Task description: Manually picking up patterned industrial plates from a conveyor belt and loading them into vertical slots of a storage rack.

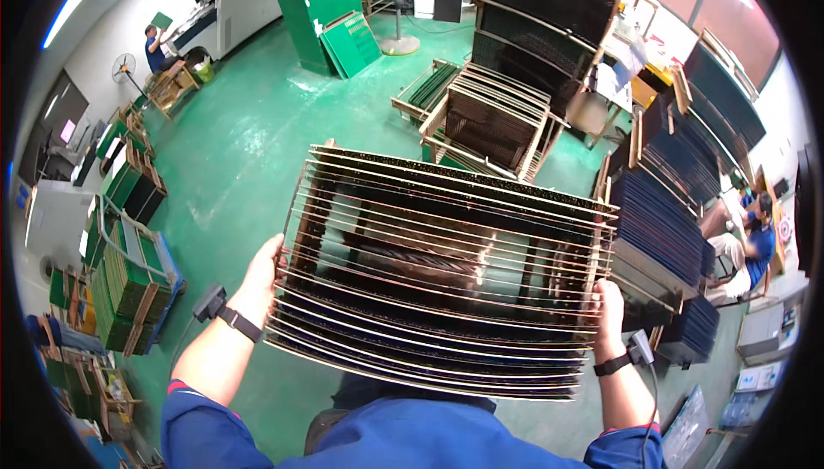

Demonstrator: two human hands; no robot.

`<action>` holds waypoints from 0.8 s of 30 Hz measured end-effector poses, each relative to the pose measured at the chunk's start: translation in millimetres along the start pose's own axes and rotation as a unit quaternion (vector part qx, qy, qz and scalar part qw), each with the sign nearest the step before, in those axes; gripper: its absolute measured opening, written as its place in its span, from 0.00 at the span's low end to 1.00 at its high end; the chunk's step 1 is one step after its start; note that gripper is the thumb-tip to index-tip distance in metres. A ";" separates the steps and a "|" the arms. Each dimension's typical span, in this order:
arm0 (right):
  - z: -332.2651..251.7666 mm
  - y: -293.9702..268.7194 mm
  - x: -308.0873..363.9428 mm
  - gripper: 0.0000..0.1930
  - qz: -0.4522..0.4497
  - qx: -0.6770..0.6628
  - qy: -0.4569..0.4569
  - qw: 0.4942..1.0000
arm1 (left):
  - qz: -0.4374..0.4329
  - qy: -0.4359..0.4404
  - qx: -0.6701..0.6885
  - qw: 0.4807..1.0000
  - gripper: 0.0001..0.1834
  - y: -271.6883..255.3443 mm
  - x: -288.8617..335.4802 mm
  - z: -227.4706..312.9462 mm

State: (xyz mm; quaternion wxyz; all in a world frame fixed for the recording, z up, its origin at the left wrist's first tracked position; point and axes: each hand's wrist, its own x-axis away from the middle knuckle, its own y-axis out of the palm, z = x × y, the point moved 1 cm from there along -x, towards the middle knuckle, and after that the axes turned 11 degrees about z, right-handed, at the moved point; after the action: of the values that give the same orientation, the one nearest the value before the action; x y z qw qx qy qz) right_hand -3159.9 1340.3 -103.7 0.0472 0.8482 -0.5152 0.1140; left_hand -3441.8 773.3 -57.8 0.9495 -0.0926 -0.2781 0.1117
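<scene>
In front of my body is a wide slotted rack (296,246) holding several thin dark panels (421,357), their pale edges lined up in rows. My left hand (266,267) is closed on the rack's left side, and my right hand (608,310) is closed on its right side. Most of the fingers are hidden behind the rack ends. Toward the near side the panels sit close together; through wider gaps in the middle, the green floor and a dark twisted bar show. Each of my wrists wears a black band with a small cabled device.
Beyond the rack stands another slotted rack (489,121) with dark panels. Stacks of dark panels (652,229) line the right, near a seated person (755,242). At left is a cart of green panels (129,289). A green cabinet (322,6) and a fan (399,6) stand at the back.
</scene>
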 end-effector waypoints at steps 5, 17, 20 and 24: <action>38.1 81.3 -26.0 0.09 -0.027 0.052 0.119 0.991 | -0.030 -0.122 0.080 0.989 0.15 49.8 -106.1 20.1; 194.3 151.1 -41.3 0.09 0.111 0.103 0.349 0.925 | -0.062 -0.179 -0.009 0.982 0.13 139.0 -341.2 -65.4; 216.7 170.7 -57.2 0.10 0.111 0.113 0.319 0.935 | -0.043 -0.164 -0.091 0.981 0.12 158.0 -367.2 -63.9; 251.6 191.0 -76.6 0.11 0.129 0.133 0.306 0.934 | -0.093 -0.221 -0.060 0.969 0.19 195.8 -374.1 -51.0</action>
State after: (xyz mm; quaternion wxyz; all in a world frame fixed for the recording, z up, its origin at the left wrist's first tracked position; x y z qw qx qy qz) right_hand -3326.5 1268.0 -373.3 0.0744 0.6973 -0.5605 0.4406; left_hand -3752.1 856.4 -336.5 0.8633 -0.0960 -0.4950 0.0242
